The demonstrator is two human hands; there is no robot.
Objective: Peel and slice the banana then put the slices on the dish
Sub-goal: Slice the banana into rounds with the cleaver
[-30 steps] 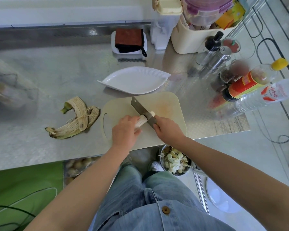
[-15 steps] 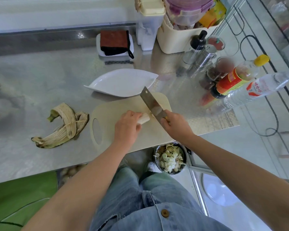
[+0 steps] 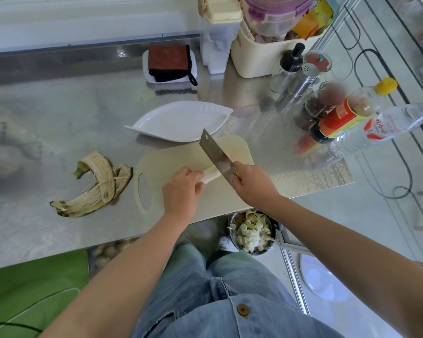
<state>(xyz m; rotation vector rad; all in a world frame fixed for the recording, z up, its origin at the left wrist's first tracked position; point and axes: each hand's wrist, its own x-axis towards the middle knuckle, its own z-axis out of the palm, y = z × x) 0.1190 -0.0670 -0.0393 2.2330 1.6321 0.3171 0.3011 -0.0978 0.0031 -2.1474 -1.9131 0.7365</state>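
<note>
Peeled banana (image 3: 211, 173) lay on the cutting board (image 3: 171, 162), pale, soft-looking, matte, its long axis running roughly 8 to 2 o'clock. Left hand (image 3: 181, 191) curled over its 8 o'clock end, gripping it down; only a short stub showed past the fingers. Right hand (image 3: 252, 185), at 3 o'clock of the stub, clenched round the handle of the knife (image 3: 215, 152), a broad flat steel blade lying 11 to 5 o'clock across the stub's free end. Both hands close; the right was the cutting one. Judged: slicing step, the cut to fall just beside the left fingertips. Slices behind the blade could not be made out. Dish (image 3: 181, 120), white, glossy, leaf-shaped, sat bare at 12 o'clock, just beyond the board. Peel (image 3: 95, 186), fibrous, lay at 9 o'clock on the steel counter (image 3: 59, 113).
</note>
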